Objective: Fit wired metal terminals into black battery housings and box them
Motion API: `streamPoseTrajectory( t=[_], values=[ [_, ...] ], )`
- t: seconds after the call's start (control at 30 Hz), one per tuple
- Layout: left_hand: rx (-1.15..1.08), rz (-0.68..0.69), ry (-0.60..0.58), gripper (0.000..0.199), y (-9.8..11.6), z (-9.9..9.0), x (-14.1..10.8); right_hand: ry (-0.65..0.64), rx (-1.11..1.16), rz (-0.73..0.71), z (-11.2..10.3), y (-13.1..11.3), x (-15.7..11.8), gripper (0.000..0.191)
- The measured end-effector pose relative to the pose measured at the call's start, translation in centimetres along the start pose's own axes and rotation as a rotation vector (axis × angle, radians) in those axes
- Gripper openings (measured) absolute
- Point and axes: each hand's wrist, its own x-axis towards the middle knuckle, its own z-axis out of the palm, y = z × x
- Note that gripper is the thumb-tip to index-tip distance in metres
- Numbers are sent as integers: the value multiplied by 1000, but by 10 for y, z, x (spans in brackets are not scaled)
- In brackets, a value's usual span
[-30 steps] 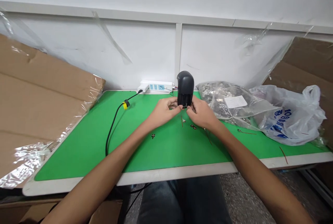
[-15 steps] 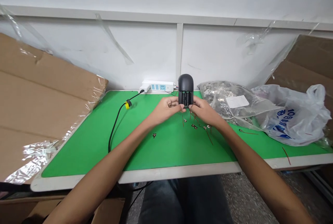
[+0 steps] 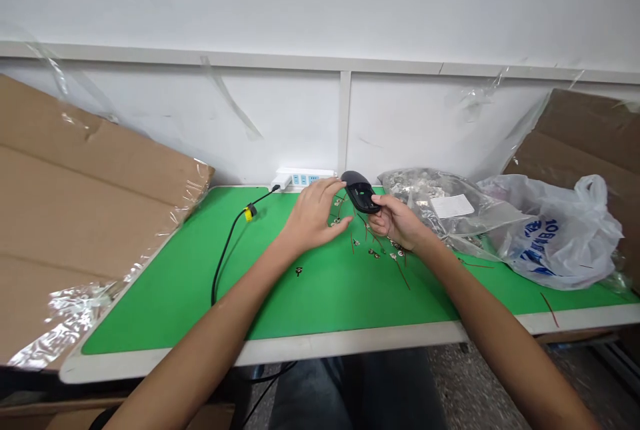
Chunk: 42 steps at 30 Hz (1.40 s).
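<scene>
A black rounded device [image 3: 359,185], shaped like a computer mouse, is held above the table with an open hollow facing me. My right hand [image 3: 395,220] grips its lower right end between thumb and fingers. To its left, my left hand [image 3: 316,213] is open, with thumb and fingers spread. Its fingertips are at the device's upper left edge; whether they touch it I cannot tell. Beneath the hands lie several small metal parts [image 3: 374,253], some with thin red wires [image 3: 403,276]. One small metal part [image 3: 299,271] lies apart to the left.
A white power strip [image 3: 306,178] with a plugged-in black cable [image 3: 227,247] sits by the wall. On the right are a clear bag of metal parts [image 3: 417,185] and a white plastic bag [image 3: 555,243]. Cardboard [image 3: 100,203] leans on the left of the green-topped table [image 3: 165,310].
The device has tilted and come lower, its base swinging to the right. My left hand has let go of its lower edge and spread its fingers; my right hand keeps hold. The view has shifted slightly.
</scene>
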Motion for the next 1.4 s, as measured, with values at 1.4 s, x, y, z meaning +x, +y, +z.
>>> streamPoseTrajectory(
  t=[1.4],
  values=[
    [-1152, -1206, 133, 40, -9, 34, 7, -41, -1590, 169, -54, -33, -23, 21]
  ],
)
